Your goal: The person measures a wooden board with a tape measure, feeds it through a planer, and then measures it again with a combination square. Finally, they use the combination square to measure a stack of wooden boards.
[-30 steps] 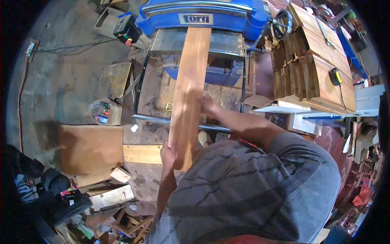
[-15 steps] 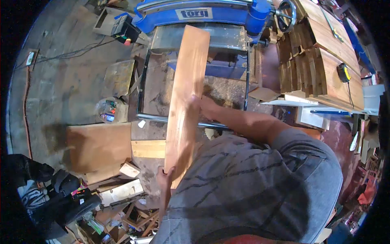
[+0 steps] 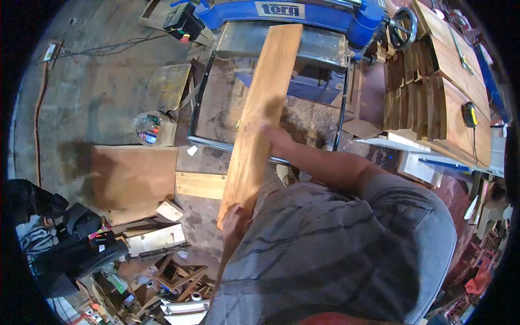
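A long wooden board [image 3: 262, 100] slants away from me, its far end over the metal bed [image 3: 244, 37] of a blue planer [image 3: 319, 15] marked "torq". My left hand [image 3: 235, 219] is closed on the board near its close end; part of the fingers is hidden. My right hand [image 3: 275, 140] grips the board's right edge about midway along, with its fingertips out of sight. Beneath the board is a dark metal roller frame [image 3: 211, 142] in front of the planer.
Stacked planks [image 3: 414, 103] stand at the right, topped by a yellow tape measure [image 3: 469, 115]. On the floor at left lie a brown sheet [image 3: 135, 181], a short pale board [image 3: 200, 184] and a bag of small items [image 3: 147, 130]. Wood scraps [image 3: 181, 276] clutter the lower left.
The board has shifted forward and right, toward the planer. My left hand has moved slightly up and right, now nearer the board's close end. The camera view has also shifted.
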Tool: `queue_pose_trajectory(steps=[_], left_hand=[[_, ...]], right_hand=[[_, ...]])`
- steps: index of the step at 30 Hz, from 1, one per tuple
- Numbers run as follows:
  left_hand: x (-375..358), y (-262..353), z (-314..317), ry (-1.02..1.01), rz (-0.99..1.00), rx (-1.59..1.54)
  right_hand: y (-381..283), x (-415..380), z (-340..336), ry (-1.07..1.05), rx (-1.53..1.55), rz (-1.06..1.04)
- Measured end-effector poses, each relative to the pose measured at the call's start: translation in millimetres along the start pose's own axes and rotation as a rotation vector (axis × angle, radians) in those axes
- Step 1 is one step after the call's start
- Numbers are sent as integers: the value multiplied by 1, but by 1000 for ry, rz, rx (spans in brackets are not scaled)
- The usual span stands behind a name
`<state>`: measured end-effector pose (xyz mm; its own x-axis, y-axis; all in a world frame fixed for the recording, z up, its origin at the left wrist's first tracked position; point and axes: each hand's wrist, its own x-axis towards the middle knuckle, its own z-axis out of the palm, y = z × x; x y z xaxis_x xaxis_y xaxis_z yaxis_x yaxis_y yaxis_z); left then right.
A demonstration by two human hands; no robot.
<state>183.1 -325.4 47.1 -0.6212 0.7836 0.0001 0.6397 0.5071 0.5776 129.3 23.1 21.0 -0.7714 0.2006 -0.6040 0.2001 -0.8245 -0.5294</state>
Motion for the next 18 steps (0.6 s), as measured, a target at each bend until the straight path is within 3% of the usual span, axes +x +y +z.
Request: queue_pose_trajectory(steps=[1,2,4,5,7,12,18], left_hand=[[2,2,1,8,-3,-7],[6,4,0,97,-133,151],[18,7,1,273,-396,473],[16,-5,4,266,-405,471],[19,-33,17,17,-869,-325],[32,-19,13,71,-799,-119],[49,-17,9,136,-773,-96]], right_hand=[[-1,7,-10,-76,91,-23],[1,17,-19,-150,185,-45],[8,43,-34,-103,119,-64],[15,53,-41,-51,65,-75],[18,74,-51,9,99,-51],[-7,44,-26,128,126,39],[1,78,-43,93,146,-116]])
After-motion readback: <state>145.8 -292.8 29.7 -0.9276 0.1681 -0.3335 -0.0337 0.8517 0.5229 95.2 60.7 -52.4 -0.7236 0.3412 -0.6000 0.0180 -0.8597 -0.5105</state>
